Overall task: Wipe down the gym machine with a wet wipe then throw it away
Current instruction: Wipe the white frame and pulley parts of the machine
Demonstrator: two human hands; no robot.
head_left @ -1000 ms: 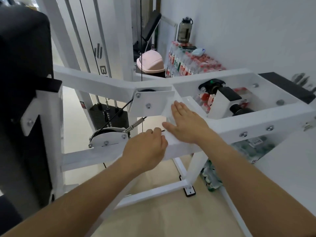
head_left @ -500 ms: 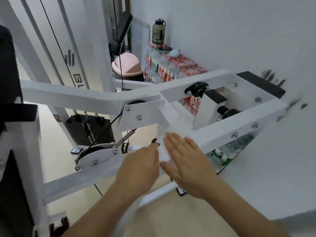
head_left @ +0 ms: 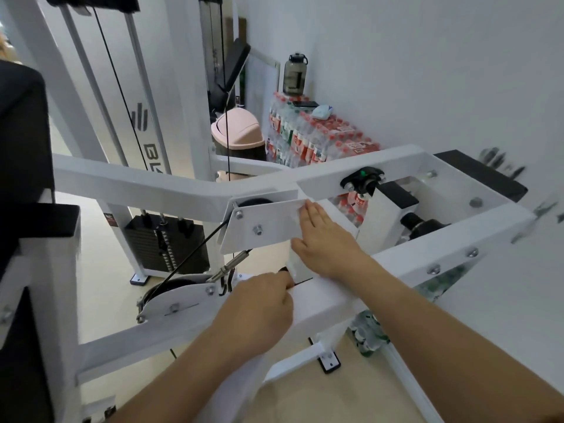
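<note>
White wet wipe (head_left: 295,261) pinned under flat right hand (head_left: 324,243); left hand (head_left: 251,305) curled at six o'clock, grip unclear. Press evenly, sweep toward twelve.

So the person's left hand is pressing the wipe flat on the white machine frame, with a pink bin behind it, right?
Not quite. The head view shows the right hand pressing the wet wipe flat on the white machine frame; the left hand sits curled beside it. The pink bin does stand behind.
</note>
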